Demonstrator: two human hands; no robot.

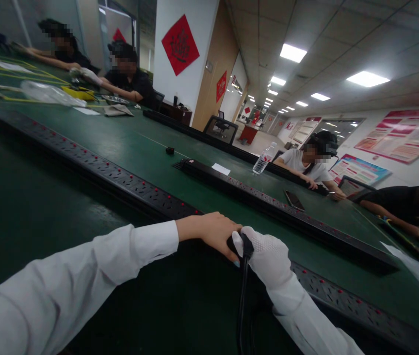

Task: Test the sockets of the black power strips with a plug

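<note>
A long black power strip (139,185) with red dots and socket slots runs across the green table, in front of me. My bare left hand (219,234) lies over the strip, fingers lowered on its far side and thumb pointing down on the near side. Beside it, my white-gloved right hand (268,251) is closed around a black plug (247,245), whose black cable (243,305) hangs down toward me. The plug is close to the left fingertips; whether it sits in a socket is hidden.
Another black strip (268,199) lies beyond, near a phone (294,200), a water bottle (264,159) and a small black object (170,150). Several people sit around the table. A plastic bag (52,93) and yellow item (78,93) lie far left.
</note>
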